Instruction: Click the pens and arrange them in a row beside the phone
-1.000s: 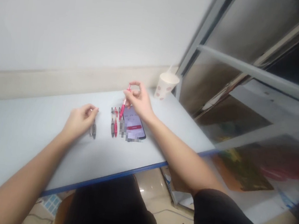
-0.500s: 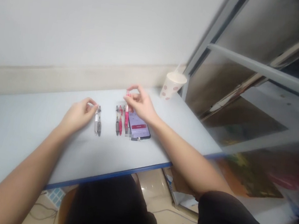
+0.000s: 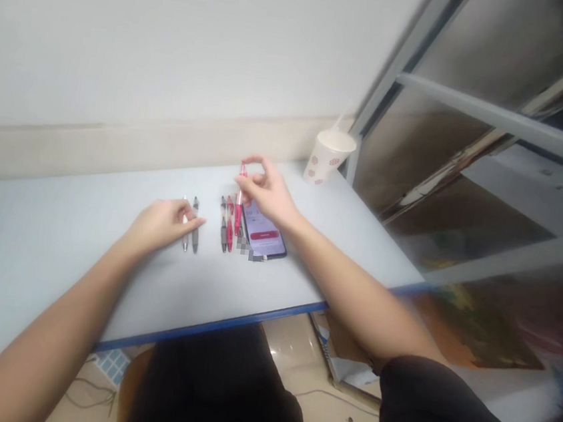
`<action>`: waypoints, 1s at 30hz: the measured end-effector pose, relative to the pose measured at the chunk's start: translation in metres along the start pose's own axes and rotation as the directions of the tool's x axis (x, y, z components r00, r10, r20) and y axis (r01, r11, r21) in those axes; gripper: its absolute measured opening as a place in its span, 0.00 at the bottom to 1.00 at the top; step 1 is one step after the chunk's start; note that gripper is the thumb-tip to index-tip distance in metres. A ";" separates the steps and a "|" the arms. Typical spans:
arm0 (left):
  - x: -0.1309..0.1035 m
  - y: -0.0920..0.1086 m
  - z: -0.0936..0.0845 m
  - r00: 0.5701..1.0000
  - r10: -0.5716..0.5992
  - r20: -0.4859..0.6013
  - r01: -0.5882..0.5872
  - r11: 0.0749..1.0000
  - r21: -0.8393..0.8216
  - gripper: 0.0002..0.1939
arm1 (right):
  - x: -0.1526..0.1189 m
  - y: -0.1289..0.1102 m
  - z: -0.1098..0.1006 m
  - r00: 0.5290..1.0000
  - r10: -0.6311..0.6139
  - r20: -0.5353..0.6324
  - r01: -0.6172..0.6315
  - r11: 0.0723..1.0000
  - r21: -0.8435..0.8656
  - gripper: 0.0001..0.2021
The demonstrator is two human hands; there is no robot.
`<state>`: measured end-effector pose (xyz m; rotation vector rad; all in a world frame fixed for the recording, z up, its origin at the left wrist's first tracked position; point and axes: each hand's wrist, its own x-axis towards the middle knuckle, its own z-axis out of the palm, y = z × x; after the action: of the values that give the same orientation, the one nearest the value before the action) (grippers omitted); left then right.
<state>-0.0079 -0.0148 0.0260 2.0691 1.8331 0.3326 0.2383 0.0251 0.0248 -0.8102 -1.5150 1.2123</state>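
Both hands are reached forward over a pale, blue-edged worktop, on which several pens are laid out beside a phone. By the right hand, a pink pen is grasped near its top between thumb and bent fingers; the index finger is arched over the upper end. The pen is pointed downward just beside the left edge of the phone; whether its lower tip is touching the worktop cannot be told. The phone's screen is lit, with a red button displayed, and its upper part is partly covered by the right hand.

The left hand is kept low, its fingers curled and its thumb stretched out across a silver pen and a grey pen, which are lying side by side. Whether either is gripped or only touched cannot be told.

Between the two hands, a dark grey pen and a red pen are placed close together, nearly parallel, to the left of the upheld one. Near the wall, beyond the right hand, a white paper cup with red markings and a straw is stood.
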 end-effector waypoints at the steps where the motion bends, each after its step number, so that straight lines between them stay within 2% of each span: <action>1: -0.001 0.001 0.000 1.000 0.004 0.013 -0.004 1.000 0.001 0.22 | 0.000 -0.001 0.000 1.000 0.001 0.000 -0.001 1.000 -0.007 0.13; 4: -0.001 0.002 0.002 0.999 0.014 0.048 -0.015 1.000 0.014 0.22 | -0.001 -0.001 0.000 1.000 0.008 0.002 -0.008 1.000 -0.006 0.11; 8: -0.001 0.007 0.004 0.996 -0.003 0.084 -0.002 0.998 0.062 0.16 | -0.001 0.002 0.001 0.998 0.043 0.038 -0.043 0.999 0.016 0.13; 13: -0.002 0.011 0.005 0.996 -0.003 0.088 0.000 1.000 0.026 0.11 | 0.000 0.005 0.002 0.996 0.060 0.061 -0.066 0.993 0.098 0.14; 19: -0.002 0.005 0.007 0.997 0.063 0.036 -0.059 0.995 -0.080 0.11 | 0.001 0.004 0.002 0.998 0.056 -0.003 -0.055 0.988 0.142 0.17; 26: -0.002 0.006 0.008 0.994 0.090 -0.057 -0.098 0.981 -0.169 0.11 | 0.001 0.010 0.003 1.000 0.019 0.004 -0.019 0.994 0.105 0.18; 30: -0.003 0.007 0.007 0.989 0.113 -0.099 -0.134 0.962 -0.237 0.12 | 0.000 0.014 0.007 0.998 0.049 0.028 -0.052 0.993 0.109 0.21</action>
<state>0.0010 -0.0196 0.0223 2.0280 1.6192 0.6534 0.2301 0.0272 0.0114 -0.7667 -1.4415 1.3358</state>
